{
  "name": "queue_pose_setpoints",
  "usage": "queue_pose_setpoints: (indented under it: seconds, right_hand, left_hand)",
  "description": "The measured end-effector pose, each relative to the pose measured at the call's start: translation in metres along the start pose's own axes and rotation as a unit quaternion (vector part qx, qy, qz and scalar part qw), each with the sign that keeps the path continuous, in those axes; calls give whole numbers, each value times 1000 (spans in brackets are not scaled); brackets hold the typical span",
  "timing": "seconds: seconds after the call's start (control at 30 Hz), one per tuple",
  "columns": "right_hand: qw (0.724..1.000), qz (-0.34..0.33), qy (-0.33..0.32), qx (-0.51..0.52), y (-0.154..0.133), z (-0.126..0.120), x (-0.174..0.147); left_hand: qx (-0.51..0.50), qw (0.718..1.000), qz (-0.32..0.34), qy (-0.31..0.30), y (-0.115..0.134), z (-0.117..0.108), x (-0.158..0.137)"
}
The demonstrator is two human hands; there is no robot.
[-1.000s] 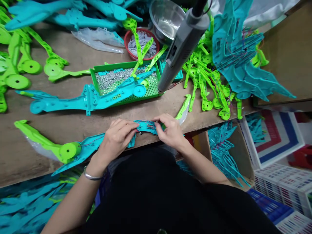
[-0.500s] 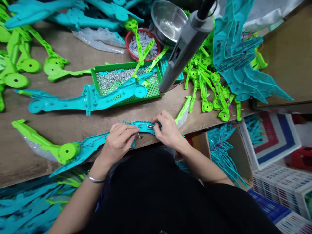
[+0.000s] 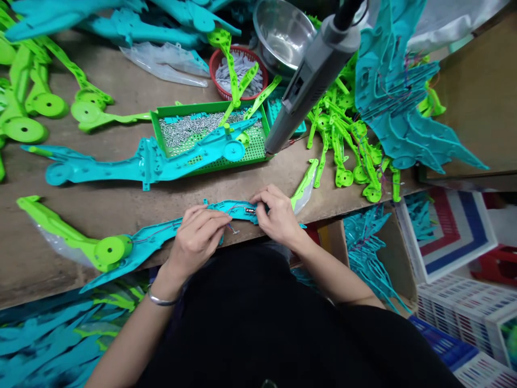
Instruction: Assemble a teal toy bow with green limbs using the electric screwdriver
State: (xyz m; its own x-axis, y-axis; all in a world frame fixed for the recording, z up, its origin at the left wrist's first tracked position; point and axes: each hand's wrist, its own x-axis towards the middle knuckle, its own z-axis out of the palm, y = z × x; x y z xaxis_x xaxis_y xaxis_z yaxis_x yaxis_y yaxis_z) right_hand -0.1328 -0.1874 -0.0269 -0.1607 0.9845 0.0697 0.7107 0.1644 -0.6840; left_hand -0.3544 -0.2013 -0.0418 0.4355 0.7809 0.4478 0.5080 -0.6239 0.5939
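Note:
A long turquoise plastic shell (image 3: 153, 240) lies along the near table edge, its hollow side up, with thin wires inside. My left hand (image 3: 200, 233) is over its middle, fingertips pinched on a thin wire (image 3: 231, 227) whose loose end hangs past the shell's near edge. On the shell's right part my right hand (image 3: 278, 213) is closed, thumb and forefinger at the rim beside a small metallic part (image 3: 250, 210). What lies under those fingertips is hidden. A lime-green arm piece with a round hub (image 3: 111, 250) is joined to the shell's left end; another green piece (image 3: 306, 186) shows at the right.
Behind the shell lies another turquoise shell (image 3: 117, 171), partly over a green tray (image 3: 210, 168) of screws. A grey electric screwdriver (image 3: 299, 89) hangs above. Farther back are a red basket (image 3: 215, 86) and a steel bowl (image 3: 283, 32). Green parts (image 3: 343, 151) are heaped at right.
The loose wire end below my left fingertips has shifted slightly right and down. Both hands stay nearly in place, and the shell has not visibly moved.

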Motion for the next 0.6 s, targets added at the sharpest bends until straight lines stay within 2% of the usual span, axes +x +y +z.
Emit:
queue_pose_setpoints:
  seconds: [0.2,0.37,0.6]
  right_hand:
    - [999,8,-26,-28,-3,-1,1]
    - [999,3,-34,-27,-3,-1,0]
    - [996,-35,-56,-55,0,-3,-1]
  left_hand:
    - [5,1000,17,1,-1,1,-1]
    - [3,1000,-1,12,0,2,-1]
    - [8,1000,-13,9,2,3,5]
